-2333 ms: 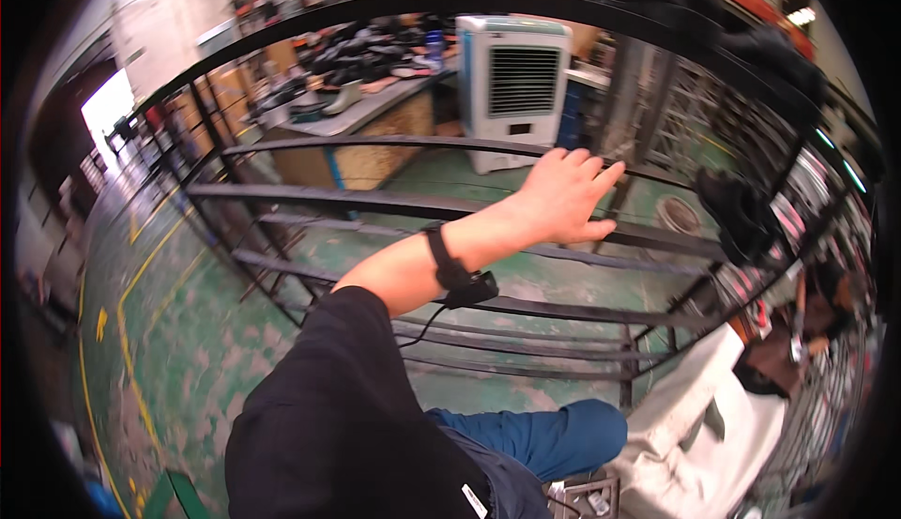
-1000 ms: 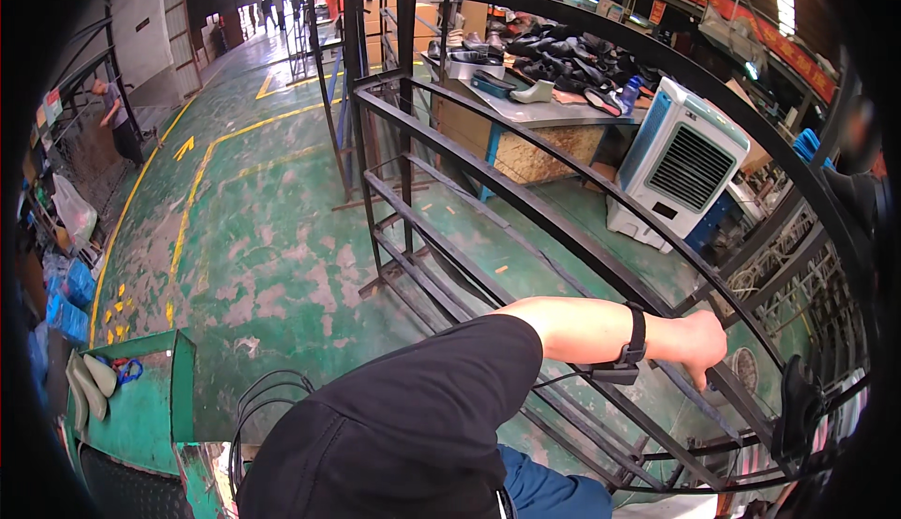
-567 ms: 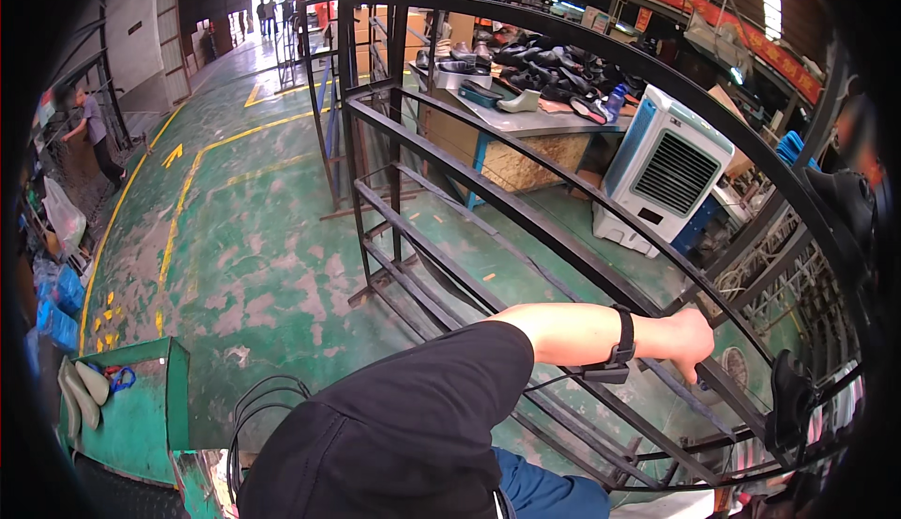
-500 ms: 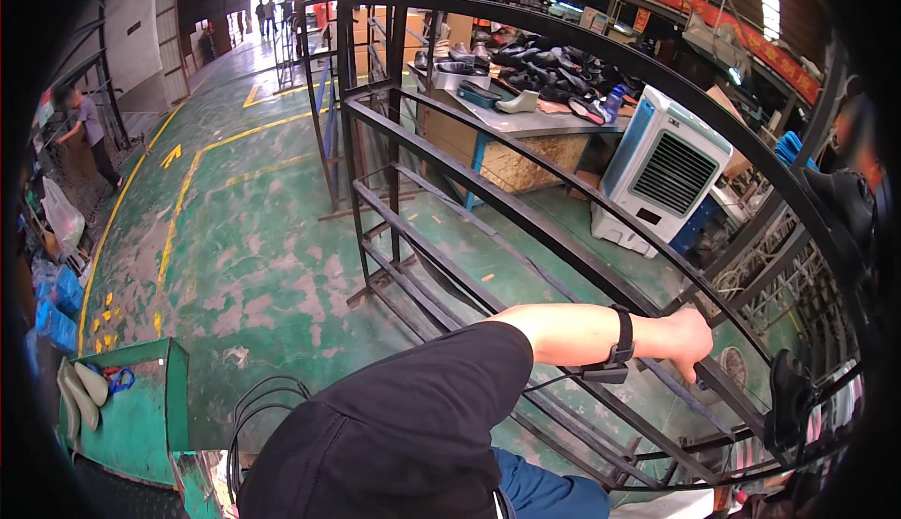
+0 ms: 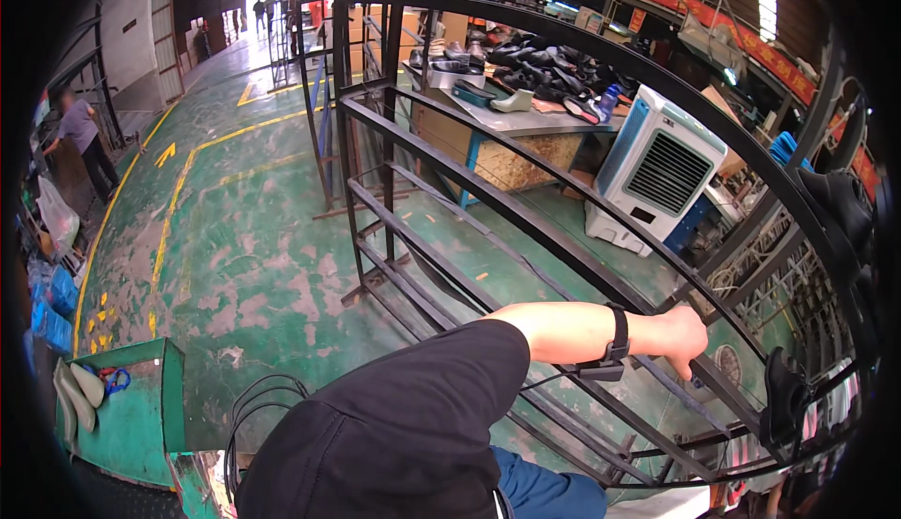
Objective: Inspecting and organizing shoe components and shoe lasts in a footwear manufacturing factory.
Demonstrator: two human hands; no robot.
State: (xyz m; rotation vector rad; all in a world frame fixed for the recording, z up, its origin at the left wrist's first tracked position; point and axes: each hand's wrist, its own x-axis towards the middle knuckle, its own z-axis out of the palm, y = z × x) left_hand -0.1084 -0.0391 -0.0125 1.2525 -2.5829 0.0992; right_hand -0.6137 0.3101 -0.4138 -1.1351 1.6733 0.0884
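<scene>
From the lower edge my left arm, in a black short sleeve, stretches to the right. At its end my left hand (image 5: 682,333) is closed round a dark bar of a tall black metal rack (image 5: 488,190), with the thumb hanging below the fingers. A black strap with a small box (image 5: 605,359) sits on that wrist. The rack's bare rails slant across the middle and right of the view. Beyond my hand, black shoes (image 5: 785,395) rest at the rack's right end. My right hand does not show.
A white air cooler (image 5: 662,167) stands behind the rack, beside a table (image 5: 526,123) heaped with shoes. At the lower left, a green bin (image 5: 141,397) holds pale shoe lasts (image 5: 79,397). Another person (image 5: 83,139) stands at the far left, past the yellow floor line.
The view has shifted slightly, so the rack and cooler sit a little further left. My left hand keeps its hold on the bar. The person at the far left appears more upright.
</scene>
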